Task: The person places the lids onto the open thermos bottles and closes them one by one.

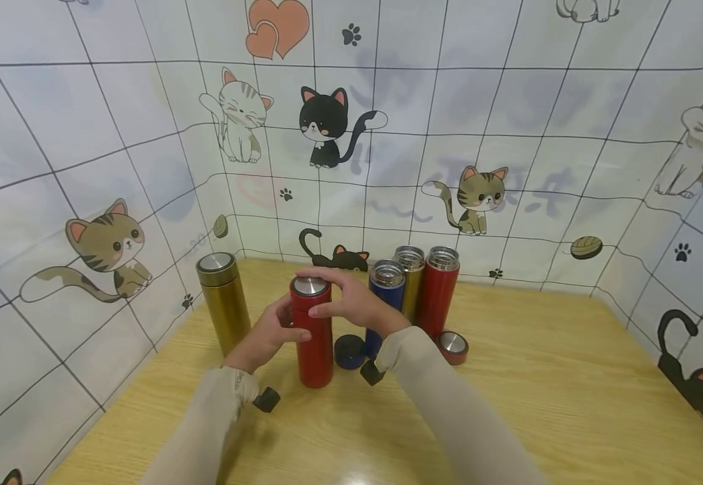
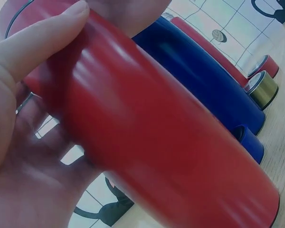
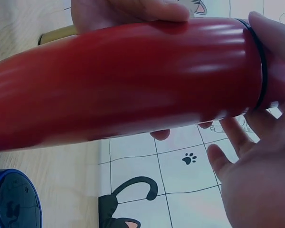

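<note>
A red thermos flask [image 1: 315, 357] stands upright on the table, its lid [image 1: 312, 286] on top. My left hand [image 1: 269, 335] grips the upper body from the left; in the left wrist view, the thumb [image 2: 47, 40] lies along the red wall. From the right, my right hand [image 1: 360, 304] holds the lid, fingers over and around its rim. A dark seam between lid and body shows in the right wrist view, where the right hand [image 3: 261, 175] curls about that end. Just right of the flask lies a blue lid [image 1: 350, 351].
A lidded gold flask [image 1: 225, 316] stands at the left. Lidless blue [image 1: 386, 296], gold [image 1: 412, 276] and red [image 1: 439, 296] flasks stand close together at the right. By them lie a red lid [image 1: 453, 347] and a gold lid [image 2: 262, 90]. Cat-patterned sheeting [image 1: 400, 155] walls the table.
</note>
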`<move>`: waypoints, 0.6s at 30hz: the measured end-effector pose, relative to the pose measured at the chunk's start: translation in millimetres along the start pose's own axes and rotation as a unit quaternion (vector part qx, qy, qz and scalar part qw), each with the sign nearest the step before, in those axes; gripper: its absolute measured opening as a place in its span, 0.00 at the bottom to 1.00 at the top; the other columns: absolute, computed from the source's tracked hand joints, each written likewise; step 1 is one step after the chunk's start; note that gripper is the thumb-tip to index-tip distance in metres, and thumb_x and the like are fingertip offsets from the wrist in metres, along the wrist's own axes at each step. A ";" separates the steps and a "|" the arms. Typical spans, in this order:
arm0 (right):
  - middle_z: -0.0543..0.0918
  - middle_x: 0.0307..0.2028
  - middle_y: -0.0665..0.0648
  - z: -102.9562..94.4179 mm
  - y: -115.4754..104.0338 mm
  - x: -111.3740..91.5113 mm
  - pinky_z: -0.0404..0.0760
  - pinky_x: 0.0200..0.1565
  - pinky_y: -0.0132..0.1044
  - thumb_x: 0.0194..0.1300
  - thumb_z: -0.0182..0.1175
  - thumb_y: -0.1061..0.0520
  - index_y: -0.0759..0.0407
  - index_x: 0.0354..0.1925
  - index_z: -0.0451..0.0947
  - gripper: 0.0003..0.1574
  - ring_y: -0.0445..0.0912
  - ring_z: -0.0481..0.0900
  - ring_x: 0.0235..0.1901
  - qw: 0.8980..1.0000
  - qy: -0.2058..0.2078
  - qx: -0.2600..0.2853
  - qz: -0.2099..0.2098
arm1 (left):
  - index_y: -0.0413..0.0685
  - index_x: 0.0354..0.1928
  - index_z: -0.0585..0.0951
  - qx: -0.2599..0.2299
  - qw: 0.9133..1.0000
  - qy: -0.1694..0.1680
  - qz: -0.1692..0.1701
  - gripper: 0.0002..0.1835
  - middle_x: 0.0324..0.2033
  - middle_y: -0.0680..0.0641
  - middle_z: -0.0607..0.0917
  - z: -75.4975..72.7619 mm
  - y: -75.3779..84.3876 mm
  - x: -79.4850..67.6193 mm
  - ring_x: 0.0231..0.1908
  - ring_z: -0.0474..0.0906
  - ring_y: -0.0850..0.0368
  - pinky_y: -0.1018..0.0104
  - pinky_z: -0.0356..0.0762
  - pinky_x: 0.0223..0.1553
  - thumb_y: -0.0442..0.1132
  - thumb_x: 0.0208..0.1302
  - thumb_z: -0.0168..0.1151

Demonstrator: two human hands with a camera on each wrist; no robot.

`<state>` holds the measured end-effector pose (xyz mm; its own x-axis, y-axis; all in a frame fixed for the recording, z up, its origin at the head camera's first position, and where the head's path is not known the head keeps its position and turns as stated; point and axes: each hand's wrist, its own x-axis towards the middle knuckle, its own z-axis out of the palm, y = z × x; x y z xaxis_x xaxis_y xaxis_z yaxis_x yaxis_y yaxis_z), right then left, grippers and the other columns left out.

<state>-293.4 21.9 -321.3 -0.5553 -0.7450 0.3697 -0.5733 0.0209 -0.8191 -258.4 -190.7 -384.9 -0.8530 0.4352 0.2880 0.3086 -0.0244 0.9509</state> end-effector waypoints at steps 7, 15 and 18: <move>0.76 0.53 0.45 4.3 -4.0 -2.4 0.68 0.55 0.55 0.56 0.71 0.51 0.44 0.66 0.72 0.38 0.46 0.62 0.53 0.994 0.065 -0.086 0.025 | 0.51 0.69 0.65 0.010 1.000 0.027 0.006 0.37 0.59 0.41 0.76 5.3 1.6 -1.7 0.55 0.75 0.42 0.50 0.77 0.53 0.32 0.59 0.68; 0.76 0.46 0.46 15.0 -5.8 -1.3 0.72 0.45 0.52 0.53 0.74 0.51 0.48 0.62 0.76 0.38 0.46 0.62 0.45 0.984 0.123 -0.132 0.005 | 0.53 0.68 0.67 0.032 0.997 0.067 0.005 0.36 0.59 0.44 0.77 9.9 1.6 -3.8 0.56 0.75 0.44 0.50 0.76 0.54 0.35 0.58 0.71; 0.75 0.46 0.47 18.2 -6.8 -1.7 0.72 0.42 0.49 0.53 0.75 0.50 0.48 0.61 0.77 0.37 0.46 0.61 0.44 0.979 0.141 -0.148 0.004 | 0.53 0.68 0.67 0.046 0.996 0.082 0.008 0.36 0.59 0.43 0.77 12.0 2.5 -5.0 0.55 0.76 0.43 0.50 0.76 0.53 0.35 0.58 0.71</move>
<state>-277.6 10.9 -324.3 -0.6811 -0.5315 0.5036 -0.6942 0.2501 -0.6749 -248.4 -182.1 -385.4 -0.9022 0.2833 0.3253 0.3542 0.0560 0.9335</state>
